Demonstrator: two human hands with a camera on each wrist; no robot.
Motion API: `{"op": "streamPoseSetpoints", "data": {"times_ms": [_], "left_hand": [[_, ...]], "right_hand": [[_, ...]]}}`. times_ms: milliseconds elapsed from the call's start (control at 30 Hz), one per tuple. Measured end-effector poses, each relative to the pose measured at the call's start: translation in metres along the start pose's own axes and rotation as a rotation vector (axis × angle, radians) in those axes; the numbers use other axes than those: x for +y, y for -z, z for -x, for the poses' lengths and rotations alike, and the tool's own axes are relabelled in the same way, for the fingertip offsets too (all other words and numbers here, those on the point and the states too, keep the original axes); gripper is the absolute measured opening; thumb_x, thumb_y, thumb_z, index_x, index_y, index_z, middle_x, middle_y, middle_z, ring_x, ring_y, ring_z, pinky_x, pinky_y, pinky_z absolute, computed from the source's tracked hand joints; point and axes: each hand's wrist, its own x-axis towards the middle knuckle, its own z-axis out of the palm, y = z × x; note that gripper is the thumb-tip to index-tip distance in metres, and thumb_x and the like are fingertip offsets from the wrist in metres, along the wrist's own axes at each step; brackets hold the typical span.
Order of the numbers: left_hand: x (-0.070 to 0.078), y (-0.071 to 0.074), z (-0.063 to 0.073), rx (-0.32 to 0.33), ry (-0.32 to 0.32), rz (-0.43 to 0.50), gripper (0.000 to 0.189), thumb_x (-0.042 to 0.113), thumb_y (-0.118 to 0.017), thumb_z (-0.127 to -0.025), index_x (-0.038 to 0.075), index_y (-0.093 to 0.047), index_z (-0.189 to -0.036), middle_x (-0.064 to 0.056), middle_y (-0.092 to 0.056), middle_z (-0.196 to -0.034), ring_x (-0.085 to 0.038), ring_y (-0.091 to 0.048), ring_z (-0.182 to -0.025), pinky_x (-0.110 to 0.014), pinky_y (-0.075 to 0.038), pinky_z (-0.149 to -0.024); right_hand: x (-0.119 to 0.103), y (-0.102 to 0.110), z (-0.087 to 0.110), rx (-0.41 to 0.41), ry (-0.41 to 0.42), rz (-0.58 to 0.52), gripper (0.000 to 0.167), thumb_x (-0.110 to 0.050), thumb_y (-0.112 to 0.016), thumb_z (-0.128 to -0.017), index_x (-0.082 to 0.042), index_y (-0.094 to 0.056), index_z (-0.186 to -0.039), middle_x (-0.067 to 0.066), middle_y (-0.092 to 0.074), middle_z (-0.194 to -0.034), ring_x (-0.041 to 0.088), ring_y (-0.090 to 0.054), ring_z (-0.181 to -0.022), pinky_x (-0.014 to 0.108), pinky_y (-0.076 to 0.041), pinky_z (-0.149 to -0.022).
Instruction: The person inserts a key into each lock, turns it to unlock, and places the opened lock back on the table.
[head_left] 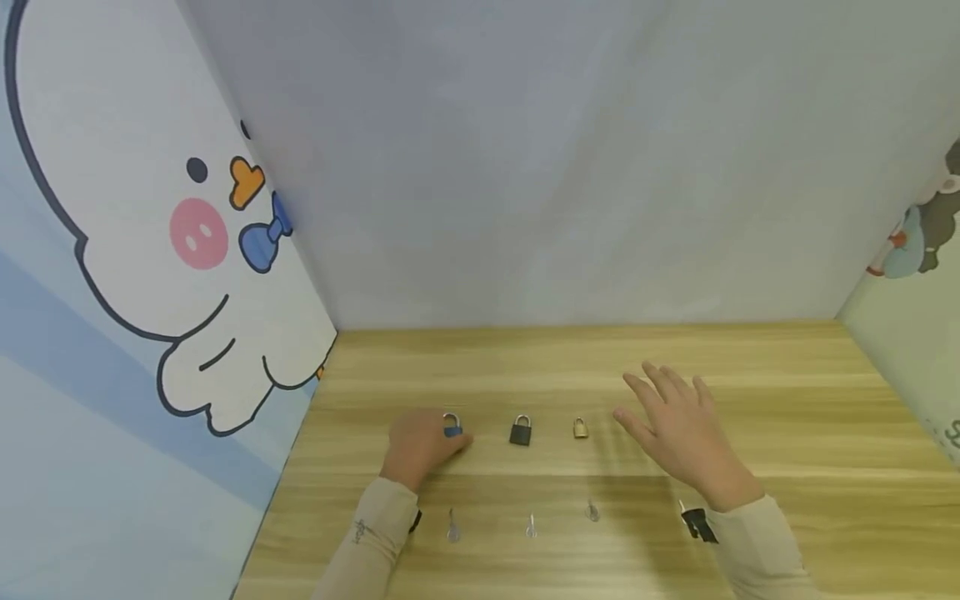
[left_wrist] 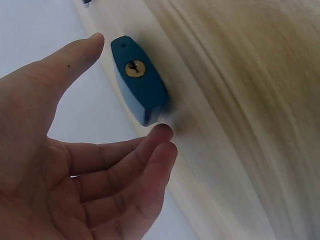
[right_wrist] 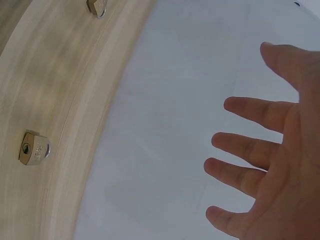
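My left hand (head_left: 422, 443) reaches over a blue padlock (head_left: 452, 431), partly covering it in the head view. In the left wrist view the padlock (left_wrist: 140, 80) lies between the thumb and the loosely bent fingers, its brass keyhole facing the camera. A gap shows between thumb and padlock; the fingertips (left_wrist: 162, 132) are right by its lower end. To the right stand a black padlock (head_left: 521, 431) and a small brass padlock (head_left: 581, 428). My right hand (head_left: 686, 437) hovers over the table right of the brass padlock, fingers spread and holding nothing.
Three small key-like pieces (head_left: 453, 527) lie in a row on the wooden table (head_left: 555, 567), nearer me than the padlocks. A grey wall (head_left: 570, 167) rises behind the table. A cartoon-printed panel (head_left: 120, 275) flanks the left side, and a pale green panel (head_left: 900, 350) the right.
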Motion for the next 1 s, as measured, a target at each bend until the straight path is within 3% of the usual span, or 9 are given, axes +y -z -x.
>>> {"op": "streamPoseSetpoints", "data": {"times_ms": [200, 367, 500, 633, 800, 1000], "left_hand": [[-0.001, -0.01, -0.004, 0.043, 0.013, 0.035, 0.054, 0.059, -0.075, -0.08, 0.008, -0.059, -0.075, -0.001, -0.051, -0.062, -0.011, -0.044, -0.049, -0.025, -0.033, -0.042], [-0.001, -0.013, -0.006, 0.096, -0.014, 0.063, 0.052, 0.048, -0.078, -0.08, 0.014, -0.045, -0.058, 0.003, -0.04, -0.051, -0.008, -0.034, -0.043, -0.023, -0.026, -0.039], [0.001, -0.012, -0.007, 0.124, -0.024, 0.125, 0.052, 0.038, -0.077, -0.079, 0.017, -0.037, -0.054, 0.006, -0.032, -0.048, -0.007, -0.028, -0.043, -0.023, -0.023, -0.038], [-0.003, -0.013, -0.006, 0.125, -0.007, 0.166, 0.052, 0.037, -0.076, -0.078, 0.017, -0.035, -0.053, 0.007, -0.028, -0.048, -0.008, -0.026, -0.043, -0.023, -0.023, -0.039], [-0.006, -0.013, -0.005, 0.138, -0.019, 0.182, 0.054, 0.039, -0.077, -0.077, 0.017, -0.035, -0.053, 0.008, -0.026, -0.048, -0.008, -0.025, -0.043, -0.024, -0.022, -0.039], [-0.004, -0.008, -0.003, 0.124, -0.03, 0.205, 0.054, 0.039, -0.077, -0.077, 0.016, -0.034, -0.054, 0.006, -0.03, -0.051, -0.009, -0.027, -0.045, -0.024, -0.024, -0.04]], "right_hand": [[-0.004, -0.005, 0.005, 0.021, 0.015, 0.001, 0.055, -0.044, -0.052, -0.102, -0.004, -0.052, -0.141, 0.026, -0.043, -0.147, 0.049, -0.037, -0.135, 0.073, -0.017, -0.106], [-0.008, -0.013, 0.006, 0.064, 0.047, 0.01, 0.051, -0.04, -0.057, -0.101, -0.005, -0.056, -0.137, 0.024, -0.051, -0.14, 0.046, -0.043, -0.131, 0.073, -0.021, -0.104], [-0.017, -0.025, 0.004, 0.12, 0.101, 0.042, 0.046, -0.036, -0.066, -0.096, -0.003, -0.061, -0.128, 0.021, -0.059, -0.129, 0.042, -0.053, -0.122, 0.07, -0.031, -0.101], [-0.045, -0.045, 0.0, 0.154, 0.164, 0.066, 0.037, -0.033, -0.074, -0.09, -0.004, -0.069, -0.113, 0.015, -0.068, -0.112, 0.034, -0.064, -0.105, 0.061, -0.043, -0.095], [-0.093, -0.07, -0.003, 0.068, 0.227, 0.073, 0.029, -0.035, -0.075, -0.088, -0.009, -0.072, -0.1, 0.005, -0.071, -0.091, 0.02, -0.068, -0.082, 0.047, -0.054, -0.08], [-0.143, -0.093, -0.006, -0.044, 0.315, 0.073, 0.021, -0.032, -0.075, -0.088, -0.012, -0.071, -0.087, -0.005, -0.062, -0.071, 0.006, -0.056, -0.059, 0.023, -0.045, -0.052]]}}
